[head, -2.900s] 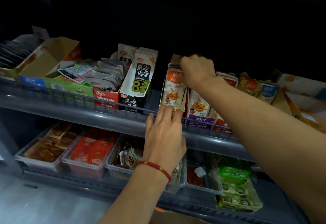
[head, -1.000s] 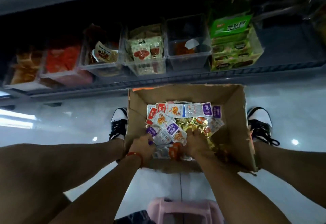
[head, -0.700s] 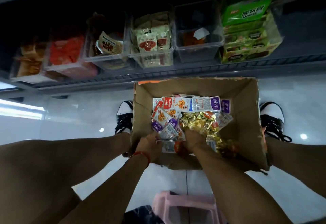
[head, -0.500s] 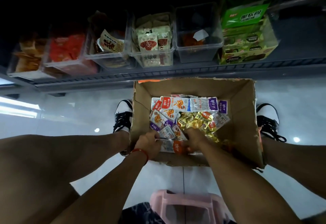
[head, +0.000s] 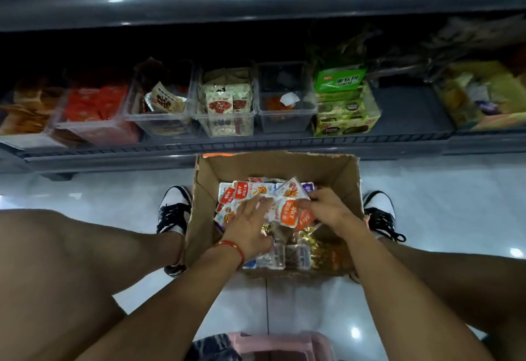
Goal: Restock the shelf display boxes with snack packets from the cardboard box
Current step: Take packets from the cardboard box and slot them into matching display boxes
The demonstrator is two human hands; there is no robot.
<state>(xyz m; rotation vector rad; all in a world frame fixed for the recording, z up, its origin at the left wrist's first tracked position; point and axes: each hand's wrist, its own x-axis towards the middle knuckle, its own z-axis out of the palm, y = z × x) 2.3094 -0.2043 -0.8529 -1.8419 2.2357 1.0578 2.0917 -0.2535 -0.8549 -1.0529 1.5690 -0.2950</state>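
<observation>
I note my left hand (head: 247,228) flat, fingers straight, on snack packets (head: 247,191) in the cardboard box (head: 336,171); right hand (head: 327,209) grips orange packets (head: 290,214).

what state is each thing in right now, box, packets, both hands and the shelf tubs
cardboard box: open, partly filled
orange packets: gripped by right hand
left hand: flat on the pile
right hand: curled on packets
middle clear tub: nearly empty

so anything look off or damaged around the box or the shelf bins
The cardboard box has a ragged, torn top rim. The snack packets inside lie in a loose jumble. On the shelf, one clear bin is nearly empty beside fuller ones.
</observation>
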